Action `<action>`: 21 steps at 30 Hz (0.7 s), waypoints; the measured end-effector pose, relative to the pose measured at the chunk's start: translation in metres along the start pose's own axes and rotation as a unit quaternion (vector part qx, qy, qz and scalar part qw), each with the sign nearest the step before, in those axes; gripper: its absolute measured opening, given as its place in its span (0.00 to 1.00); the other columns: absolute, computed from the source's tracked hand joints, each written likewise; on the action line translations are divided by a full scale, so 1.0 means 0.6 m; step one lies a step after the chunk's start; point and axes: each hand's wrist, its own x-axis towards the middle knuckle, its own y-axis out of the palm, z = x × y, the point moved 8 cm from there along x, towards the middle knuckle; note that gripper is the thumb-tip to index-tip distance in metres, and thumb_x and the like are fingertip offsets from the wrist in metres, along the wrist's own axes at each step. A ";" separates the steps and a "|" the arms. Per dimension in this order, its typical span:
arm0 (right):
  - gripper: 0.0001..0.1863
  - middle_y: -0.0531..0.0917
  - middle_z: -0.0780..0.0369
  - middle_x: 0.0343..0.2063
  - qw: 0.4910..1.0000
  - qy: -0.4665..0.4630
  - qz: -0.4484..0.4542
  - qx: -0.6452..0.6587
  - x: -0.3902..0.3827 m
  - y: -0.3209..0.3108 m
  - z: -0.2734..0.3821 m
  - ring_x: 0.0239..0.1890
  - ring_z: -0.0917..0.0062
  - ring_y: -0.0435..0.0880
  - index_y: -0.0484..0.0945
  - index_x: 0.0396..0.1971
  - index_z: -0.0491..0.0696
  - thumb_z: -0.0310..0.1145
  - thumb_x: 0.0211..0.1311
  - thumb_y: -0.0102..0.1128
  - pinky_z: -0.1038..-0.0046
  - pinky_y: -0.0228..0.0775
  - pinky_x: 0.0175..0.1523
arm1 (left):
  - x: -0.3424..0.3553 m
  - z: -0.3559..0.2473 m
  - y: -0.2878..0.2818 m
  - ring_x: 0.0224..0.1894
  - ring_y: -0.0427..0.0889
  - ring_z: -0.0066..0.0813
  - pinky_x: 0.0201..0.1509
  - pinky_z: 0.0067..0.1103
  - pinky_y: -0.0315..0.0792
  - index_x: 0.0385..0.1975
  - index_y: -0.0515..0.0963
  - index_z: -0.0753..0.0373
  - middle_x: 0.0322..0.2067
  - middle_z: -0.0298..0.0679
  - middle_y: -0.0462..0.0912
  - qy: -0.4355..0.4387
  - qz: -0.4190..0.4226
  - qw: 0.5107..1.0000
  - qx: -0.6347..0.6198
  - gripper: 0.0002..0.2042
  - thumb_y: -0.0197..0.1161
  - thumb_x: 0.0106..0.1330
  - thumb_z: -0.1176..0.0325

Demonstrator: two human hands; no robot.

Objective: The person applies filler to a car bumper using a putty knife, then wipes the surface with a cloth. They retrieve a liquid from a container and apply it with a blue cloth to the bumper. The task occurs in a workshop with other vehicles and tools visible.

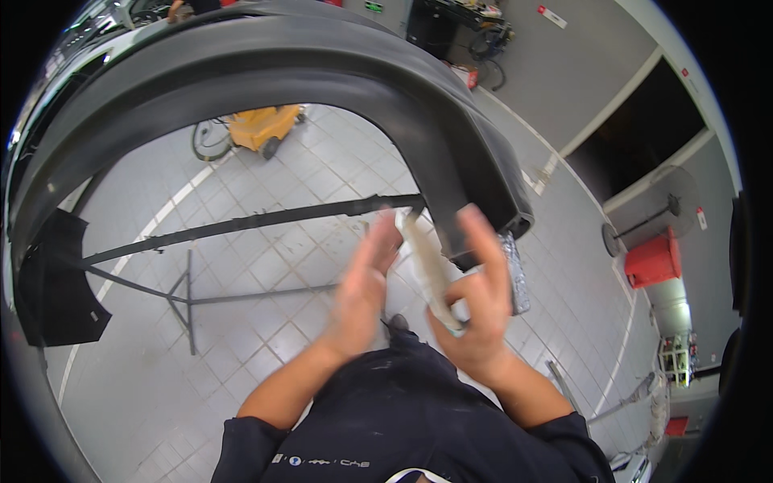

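My right hand holds a blurred, pale tan flat strip, perhaps paper or a pad, with its index finger raised. My left hand is open beside it, fingers extended and smeared by motion, a little apart from the strip. Just beyond both hands a large black curved bumper-like panel rests on a black metal stand. A foil-wrapped part shows under the panel's right end, behind my right hand.
A black panel sits at left. Beyond are a yellow wheeled machine, a dark cart, a red bin and a standing fan. Part of another person shows at the top left. Metal stands lie at lower right.
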 end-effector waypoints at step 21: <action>0.23 0.78 0.52 0.50 0.982 -0.169 -0.084 0.001 0.263 0.188 0.065 0.55 0.59 0.77 0.73 0.50 0.42 0.23 0.50 0.55 0.61 0.68 0.60 | 0.103 -0.288 -0.387 0.33 0.82 0.23 0.43 0.21 0.74 0.35 0.81 0.65 0.32 0.37 0.85 0.095 -0.357 0.925 0.084 0.18 0.59 0.71 0.53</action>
